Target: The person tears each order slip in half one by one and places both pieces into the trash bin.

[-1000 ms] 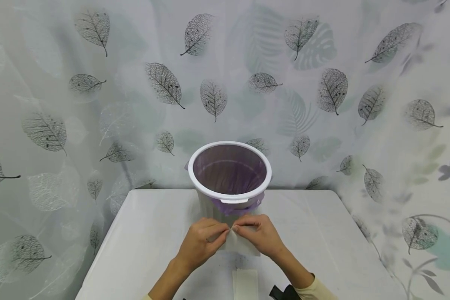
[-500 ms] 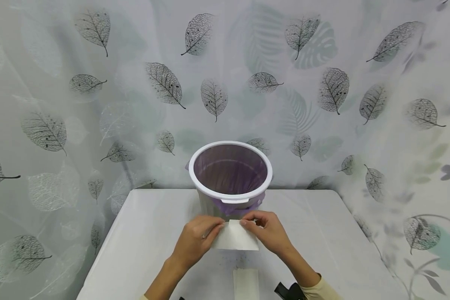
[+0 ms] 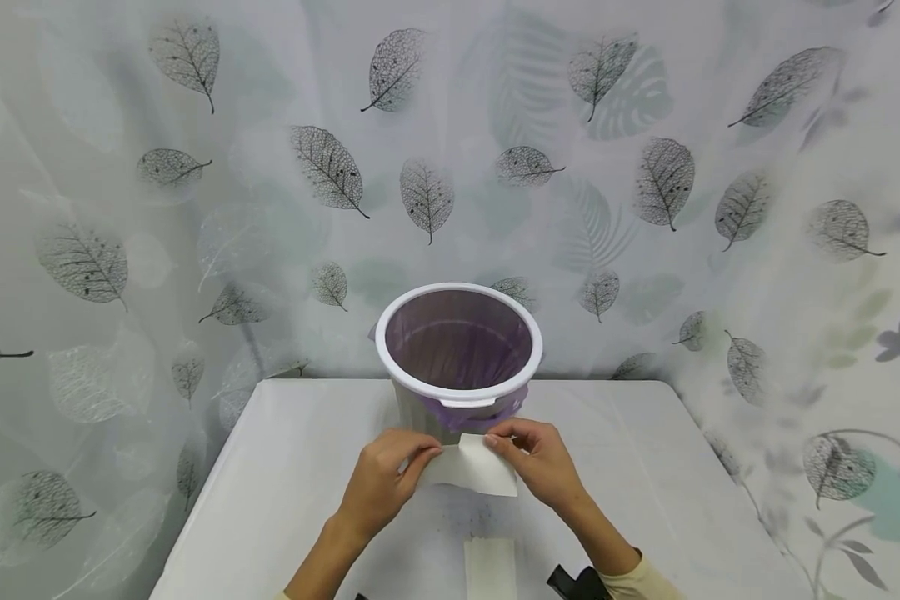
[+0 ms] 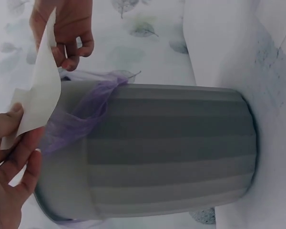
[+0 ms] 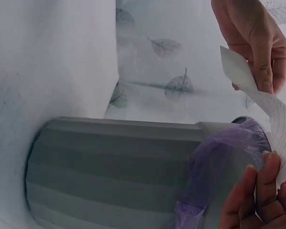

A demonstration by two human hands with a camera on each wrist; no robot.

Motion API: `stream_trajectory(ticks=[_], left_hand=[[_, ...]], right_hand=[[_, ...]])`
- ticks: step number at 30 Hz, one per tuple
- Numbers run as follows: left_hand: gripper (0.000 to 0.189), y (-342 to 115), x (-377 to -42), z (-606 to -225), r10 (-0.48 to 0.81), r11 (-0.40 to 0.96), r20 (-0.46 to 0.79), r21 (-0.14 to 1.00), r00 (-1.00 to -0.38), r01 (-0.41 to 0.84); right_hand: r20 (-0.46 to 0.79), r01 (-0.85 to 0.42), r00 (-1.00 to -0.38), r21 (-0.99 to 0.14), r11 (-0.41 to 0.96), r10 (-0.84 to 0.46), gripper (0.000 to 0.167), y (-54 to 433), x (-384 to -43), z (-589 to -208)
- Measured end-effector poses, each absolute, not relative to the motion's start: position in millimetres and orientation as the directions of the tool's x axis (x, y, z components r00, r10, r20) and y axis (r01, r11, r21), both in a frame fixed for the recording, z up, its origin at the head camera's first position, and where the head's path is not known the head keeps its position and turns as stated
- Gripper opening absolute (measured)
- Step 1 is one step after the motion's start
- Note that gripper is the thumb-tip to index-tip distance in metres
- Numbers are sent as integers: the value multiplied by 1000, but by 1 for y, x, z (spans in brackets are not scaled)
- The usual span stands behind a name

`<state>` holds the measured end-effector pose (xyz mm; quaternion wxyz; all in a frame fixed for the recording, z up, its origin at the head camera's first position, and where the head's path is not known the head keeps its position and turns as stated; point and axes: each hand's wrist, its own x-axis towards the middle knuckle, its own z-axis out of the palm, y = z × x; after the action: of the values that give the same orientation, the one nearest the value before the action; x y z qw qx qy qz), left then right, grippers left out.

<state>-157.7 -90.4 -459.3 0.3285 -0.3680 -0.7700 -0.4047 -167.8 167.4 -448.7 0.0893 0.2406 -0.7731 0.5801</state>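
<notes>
Between my two hands is a white sheet of paper [image 3: 480, 468], its top edge stepped near the middle. My left hand [image 3: 390, 479] pinches the left part of that edge between thumb and fingers. The right part is pinched by my right hand [image 3: 534, 467]. Faint ruled lines show on one face of the paper [image 5: 282, 125] in the right wrist view, where it bends in a curve between the hands. Just behind the hands stands a grey trash can [image 3: 420, 408] with a white rim ring and a purple bag [image 3: 487, 412] folded over its edge.
A small stack of pale paper slips [image 3: 491, 571] lies at the front of the white table [image 3: 615, 483], with dark specks [image 3: 465, 518] scattered behind it. A leaf-patterned curtain [image 3: 465, 100] hangs around the table. Black straps [image 3: 577, 583] show near the right sleeve.
From close together at the paper's top edge, my hands have moved apart, the left going left and the right going right. The paper between them has spread and a step shows in its edge.
</notes>
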Motion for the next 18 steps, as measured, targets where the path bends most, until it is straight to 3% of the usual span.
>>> stream_trajectory(ticks=[9, 18], left_hand=[[2, -93, -159, -458, 276, 374, 825, 380, -493, 846], [12, -96, -161, -459, 265, 383, 851, 338, -453, 860]], right_hand=[[394, -435, -896, -872, 224, -207, 6, 166, -168, -449], [426, -461, -885, -857, 228, -190, 4, 168, -171, -454]])
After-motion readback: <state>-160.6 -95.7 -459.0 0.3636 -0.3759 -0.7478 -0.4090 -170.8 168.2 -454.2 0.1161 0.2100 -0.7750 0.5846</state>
